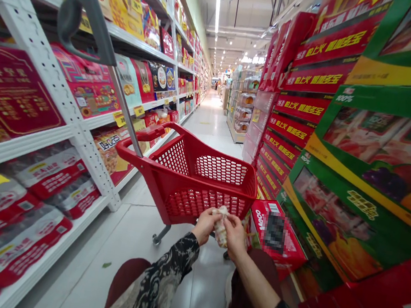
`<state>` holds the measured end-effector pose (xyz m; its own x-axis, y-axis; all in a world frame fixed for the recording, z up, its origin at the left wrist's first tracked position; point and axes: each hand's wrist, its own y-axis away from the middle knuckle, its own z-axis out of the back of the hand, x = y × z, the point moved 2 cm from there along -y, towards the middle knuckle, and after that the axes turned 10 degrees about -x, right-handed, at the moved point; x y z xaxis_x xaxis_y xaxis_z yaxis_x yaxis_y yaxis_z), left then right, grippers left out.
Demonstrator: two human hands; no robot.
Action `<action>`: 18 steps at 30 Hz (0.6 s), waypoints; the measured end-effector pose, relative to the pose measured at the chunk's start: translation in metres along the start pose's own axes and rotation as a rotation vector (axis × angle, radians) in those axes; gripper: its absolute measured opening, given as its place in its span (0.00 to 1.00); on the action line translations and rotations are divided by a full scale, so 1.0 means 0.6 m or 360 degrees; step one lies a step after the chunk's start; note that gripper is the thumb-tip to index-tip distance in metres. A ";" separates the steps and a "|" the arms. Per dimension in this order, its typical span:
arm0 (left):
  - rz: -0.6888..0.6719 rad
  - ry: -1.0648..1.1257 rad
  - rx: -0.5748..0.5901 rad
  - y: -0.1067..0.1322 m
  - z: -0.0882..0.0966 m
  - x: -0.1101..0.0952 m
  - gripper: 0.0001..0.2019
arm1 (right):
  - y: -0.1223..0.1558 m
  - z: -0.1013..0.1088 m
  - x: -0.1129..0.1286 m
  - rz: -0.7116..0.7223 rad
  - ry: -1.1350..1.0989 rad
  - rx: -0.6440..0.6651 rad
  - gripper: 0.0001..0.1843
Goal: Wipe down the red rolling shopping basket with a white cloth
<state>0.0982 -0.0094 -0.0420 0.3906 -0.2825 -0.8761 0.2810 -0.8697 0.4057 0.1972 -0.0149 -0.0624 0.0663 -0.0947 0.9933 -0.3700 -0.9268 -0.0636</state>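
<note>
The left hand (205, 226) and the right hand (235, 236) are nearly closed and together pinch one pale bag (221, 231), which is above the floor (130, 232), before the near side of the cart (165, 175), toward its right corner

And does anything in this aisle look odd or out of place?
A small green leaf-like scrap lies on the pale tiled floor right of the white metal shelving, like litter. A dark pixelated patch covers part of the red cardboard box by the red plastic cart; what's beneath is unclear.
</note>
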 end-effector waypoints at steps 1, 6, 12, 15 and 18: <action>0.0004 -0.0013 -0.0026 -0.004 0.003 0.001 0.11 | 0.005 0.004 0.013 0.0290 0.0186 -0.0031 0.14; 0.0037 -0.0046 -0.0137 -0.023 0.014 0.004 0.10 | 0.045 0.004 0.039 0.1584 0.1051 0.0597 0.33; 0.0201 -0.0016 0.0121 -0.007 0.001 -0.006 0.05 | 0.023 0.019 -0.017 0.1962 0.1172 0.0471 0.36; 0.0248 -0.0024 0.0209 -0.001 -0.001 -0.018 0.07 | -0.013 0.043 -0.010 0.2111 0.1030 0.0390 0.33; 0.0065 -0.0258 0.0084 -0.008 0.003 -0.029 0.15 | -0.069 0.069 0.018 0.2076 0.1115 0.0033 0.30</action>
<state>0.0885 -0.0008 -0.0292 0.2535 -0.3761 -0.8912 0.2197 -0.8749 0.4316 0.2517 0.0073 -0.0529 -0.7471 -0.6601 0.0779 0.1977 -0.3326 -0.9221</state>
